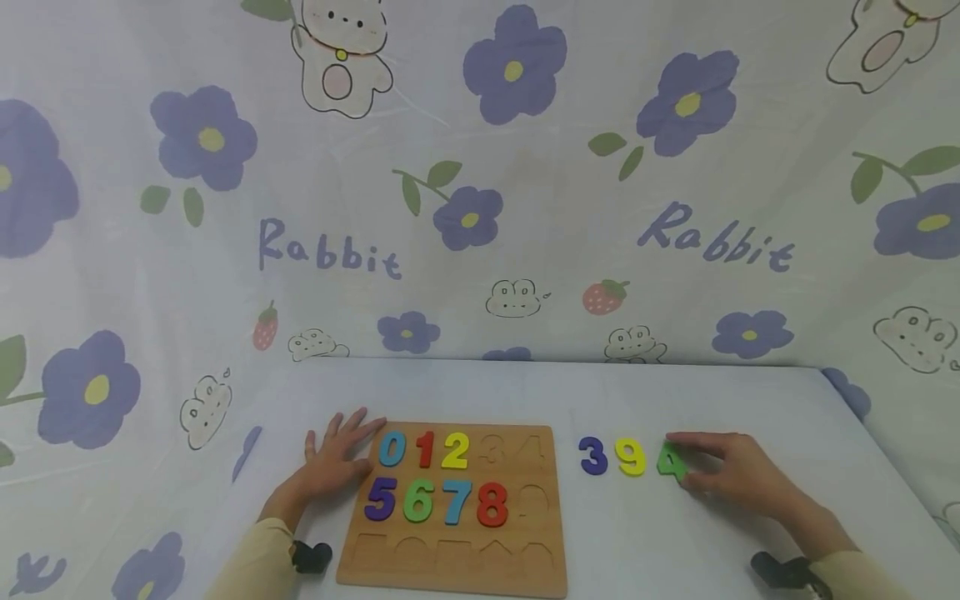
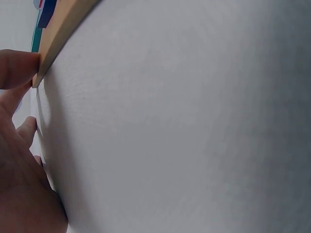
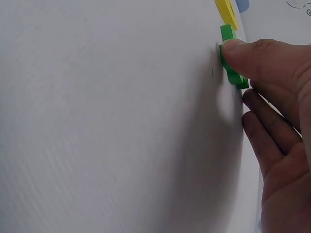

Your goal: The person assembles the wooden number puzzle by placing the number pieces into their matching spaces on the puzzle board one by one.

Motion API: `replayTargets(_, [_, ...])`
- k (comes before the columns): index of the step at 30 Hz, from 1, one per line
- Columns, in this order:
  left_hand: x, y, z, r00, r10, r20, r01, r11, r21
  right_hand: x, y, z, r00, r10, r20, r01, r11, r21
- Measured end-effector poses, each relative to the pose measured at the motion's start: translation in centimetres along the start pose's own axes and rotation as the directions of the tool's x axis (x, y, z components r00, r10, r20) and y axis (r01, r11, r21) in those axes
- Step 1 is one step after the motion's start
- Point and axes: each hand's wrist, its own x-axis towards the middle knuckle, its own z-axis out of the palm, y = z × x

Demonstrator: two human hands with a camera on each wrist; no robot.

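Note:
My right hand point(image 1: 738, 475) pinches a green number 4 point(image 1: 663, 468) between thumb and fingers, at the right end of a short row on the table. In the right wrist view the thumb presses on the edge of this green piece point(image 3: 234, 76). Left of it lie a yellow number 9 point(image 1: 637, 468) and a purple number 3 point(image 1: 600, 458). My left hand point(image 1: 333, 458) lies with spread fingers at the upper left of a wooden number board point(image 1: 536, 533). Its thumb point(image 2: 19, 68) touches the board's side in the left wrist view.
On the board, the numbers 0 point(image 1: 382, 454), 1 and 2 stand in the top row, and 5 through 8 in the middle row. Bare recesses show at the right of both rows and along the bottom. A patterned cloth point(image 1: 555, 167) hangs behind the white table point(image 1: 637, 550).

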Motion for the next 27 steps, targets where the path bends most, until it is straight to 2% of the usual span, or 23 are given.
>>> replayTargets(5, [0.1, 0.1, 0.1, 1.000, 0.004, -0.010, -0.004, 1.000, -0.002, -0.1, 0.1, 0.5, 0.999, -0.029, -0.028, 0.029, 0.999, 0.014])
replayTargets(12, [-0.2, 1.3, -0.6, 1.000, -0.012, 0.025, 0.012, 1.000, -0.012, -1.2, -0.8, 1.0, 0.996, 0.016, -0.088, -0.013, 0.999, 0.040])
replayTargets(19, [-0.7, 2.3, -1.3, 0.998, -0.032, 0.053, 0.033, 0.999, -0.012, -3.0, -4.1, 0.5, 0.991, 0.005, -0.132, 0.000, 0.999, 0.036])
replayTargets(27, [-0.7, 2.3, -1.2, 0.998, -0.034, 0.051, 0.034, 0.999, 0.003, -4.7, -8.7, -0.5, 0.984, -0.002, -0.177, 0.007, 1.000, 0.028])
